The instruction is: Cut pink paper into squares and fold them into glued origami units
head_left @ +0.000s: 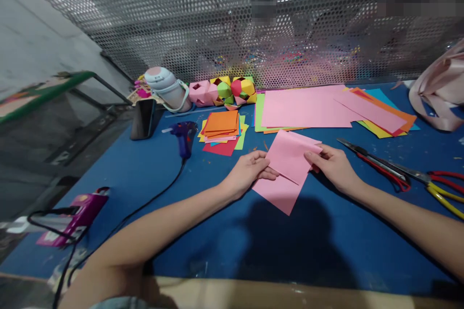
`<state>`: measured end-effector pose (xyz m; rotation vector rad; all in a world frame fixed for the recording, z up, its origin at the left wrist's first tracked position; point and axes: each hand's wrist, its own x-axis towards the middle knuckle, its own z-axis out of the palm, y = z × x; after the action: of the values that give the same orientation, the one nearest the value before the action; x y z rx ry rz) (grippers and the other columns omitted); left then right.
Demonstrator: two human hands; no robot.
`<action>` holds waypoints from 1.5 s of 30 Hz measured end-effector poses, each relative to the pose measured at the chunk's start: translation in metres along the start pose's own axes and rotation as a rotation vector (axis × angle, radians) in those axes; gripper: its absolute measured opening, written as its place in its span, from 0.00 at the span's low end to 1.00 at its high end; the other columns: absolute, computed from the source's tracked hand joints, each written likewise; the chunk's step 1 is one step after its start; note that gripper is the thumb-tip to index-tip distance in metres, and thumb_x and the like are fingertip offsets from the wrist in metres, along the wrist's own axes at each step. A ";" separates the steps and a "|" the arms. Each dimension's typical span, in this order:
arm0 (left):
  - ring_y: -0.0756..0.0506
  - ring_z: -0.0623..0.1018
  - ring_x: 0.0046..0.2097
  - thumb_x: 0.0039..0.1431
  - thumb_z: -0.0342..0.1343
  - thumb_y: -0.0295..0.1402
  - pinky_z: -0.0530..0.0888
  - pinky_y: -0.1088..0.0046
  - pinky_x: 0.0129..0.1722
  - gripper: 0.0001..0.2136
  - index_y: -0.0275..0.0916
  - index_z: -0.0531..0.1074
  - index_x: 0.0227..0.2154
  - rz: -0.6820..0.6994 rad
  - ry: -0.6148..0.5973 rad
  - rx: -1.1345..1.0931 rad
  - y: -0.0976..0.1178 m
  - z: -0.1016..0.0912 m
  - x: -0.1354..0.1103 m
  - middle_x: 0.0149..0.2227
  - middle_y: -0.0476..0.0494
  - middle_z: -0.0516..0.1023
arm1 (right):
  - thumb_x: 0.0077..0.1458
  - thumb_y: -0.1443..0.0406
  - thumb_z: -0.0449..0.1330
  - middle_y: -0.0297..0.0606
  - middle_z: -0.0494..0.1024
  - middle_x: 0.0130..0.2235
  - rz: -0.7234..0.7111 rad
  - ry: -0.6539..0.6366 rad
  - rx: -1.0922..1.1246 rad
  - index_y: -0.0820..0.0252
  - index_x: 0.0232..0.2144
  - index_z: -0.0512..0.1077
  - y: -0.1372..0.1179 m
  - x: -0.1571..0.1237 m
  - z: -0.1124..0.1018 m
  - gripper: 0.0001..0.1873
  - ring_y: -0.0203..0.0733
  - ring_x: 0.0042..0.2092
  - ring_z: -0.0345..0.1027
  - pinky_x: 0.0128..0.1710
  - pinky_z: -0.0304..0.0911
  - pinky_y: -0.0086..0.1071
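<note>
Between my two hands is a sheet of pink paper (pixel 290 157), its far part folded over toward me while a pointed corner lies nearest my body. My left hand (pixel 250 171) grips the paper's left edge, thumb on top and fingers curled beside it. On the other side, my right hand (pixel 331 164) pinches the right edge of the fold between thumb and fingers. Just beyond my left hand lies a stack of small coloured paper squares (pixel 221 125), orange on top. Larger pink sheets (pixel 308 106) lie behind the paper, over green and orange ones.
Scissors (pixel 435 178) and a red-handled cutter (pixel 380 166) lie at right, near pink ribbon (pixel 435 87). At left are a blue glue gun (pixel 184 140) with its cord, a phone (pixel 143 118), a bottle (pixel 168 89) and a purple power strip (pixel 74 217). Folded paper balls (pixel 223 91) line the mesh panel.
</note>
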<state>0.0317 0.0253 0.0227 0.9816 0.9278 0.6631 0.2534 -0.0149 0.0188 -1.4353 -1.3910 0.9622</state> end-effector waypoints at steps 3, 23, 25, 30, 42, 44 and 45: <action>0.47 0.81 0.29 0.57 0.55 0.26 0.78 0.75 0.33 0.03 0.33 0.65 0.32 0.032 0.036 -0.072 -0.006 0.001 0.001 0.24 0.42 0.78 | 0.52 0.53 0.59 0.32 0.71 0.20 0.037 -0.095 0.043 0.62 0.25 0.68 0.001 0.000 0.000 0.17 0.33 0.21 0.60 0.21 0.54 0.28; 0.47 0.81 0.30 0.54 0.58 0.28 0.78 0.72 0.37 0.09 0.35 0.63 0.34 0.134 0.028 -0.174 -0.009 -0.001 0.003 0.29 0.39 0.81 | 0.57 0.55 0.52 0.32 0.71 0.21 -0.127 -0.249 -0.086 0.61 0.22 0.70 -0.006 -0.004 0.004 0.19 0.35 0.25 0.64 0.28 0.59 0.29; 0.47 0.81 0.31 0.54 0.59 0.28 0.78 0.72 0.37 0.10 0.35 0.62 0.34 0.127 0.025 -0.183 -0.008 -0.001 0.003 0.29 0.39 0.81 | 0.57 0.56 0.52 0.32 0.71 0.21 -0.123 -0.250 -0.086 0.61 0.23 0.71 -0.006 -0.004 0.004 0.18 0.35 0.26 0.65 0.28 0.60 0.29; 0.46 0.82 0.31 0.54 0.59 0.28 0.78 0.72 0.37 0.10 0.35 0.62 0.35 0.109 0.029 -0.179 -0.008 -0.002 0.001 0.30 0.37 0.81 | 0.57 0.58 0.52 0.32 0.72 0.22 -0.106 -0.258 -0.100 0.60 0.22 0.71 -0.005 -0.005 0.003 0.17 0.35 0.27 0.66 0.30 0.61 0.29; 0.44 0.82 0.32 0.53 0.59 0.29 0.78 0.71 0.36 0.11 0.36 0.62 0.35 0.111 0.055 -0.160 -0.011 0.000 0.000 0.28 0.39 0.81 | 0.57 0.58 0.52 0.33 0.72 0.22 -0.107 -0.259 -0.127 0.61 0.22 0.72 -0.001 -0.004 0.002 0.17 0.35 0.26 0.66 0.29 0.61 0.29; 0.45 0.82 0.32 0.53 0.59 0.28 0.78 0.71 0.36 0.11 0.36 0.62 0.36 0.111 0.055 -0.176 -0.009 0.002 -0.003 0.29 0.39 0.81 | 0.58 0.58 0.52 0.32 0.72 0.21 -0.100 -0.248 -0.128 0.61 0.23 0.72 -0.002 -0.004 0.003 0.17 0.35 0.26 0.66 0.29 0.61 0.29; 0.45 0.82 0.32 0.53 0.58 0.26 0.78 0.71 0.37 0.12 0.36 0.62 0.37 0.112 0.053 -0.192 -0.008 0.003 -0.005 0.30 0.39 0.81 | 0.58 0.58 0.52 0.32 0.72 0.21 -0.096 -0.241 -0.127 0.61 0.23 0.72 -0.003 -0.004 0.003 0.18 0.35 0.26 0.66 0.29 0.61 0.29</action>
<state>0.0324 0.0172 0.0178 0.8519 0.8430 0.8601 0.2496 -0.0191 0.0209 -1.3642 -1.7090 1.0258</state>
